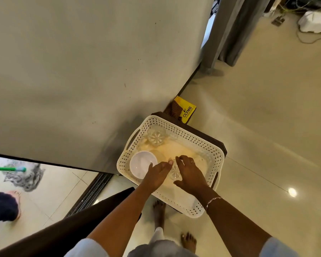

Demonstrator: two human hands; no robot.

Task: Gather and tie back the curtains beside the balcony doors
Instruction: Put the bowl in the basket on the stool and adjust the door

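Glossy floor (267, 127), white basket (193, 137); left hand (157, 176) open-fingered, right hand (191, 174) around clear glass (174, 173).

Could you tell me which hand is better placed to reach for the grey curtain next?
Probably the right hand: the curtain hangs on its side, while the left hand is nearer the wall.

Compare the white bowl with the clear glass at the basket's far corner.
The white bowl is opaque and plain; the clear glass is see-through with a star-cut pattern. The white bowl is wider than the clear glass. The white bowl lies nearer the person, the clear glass farther off. Both are round, in the basket.
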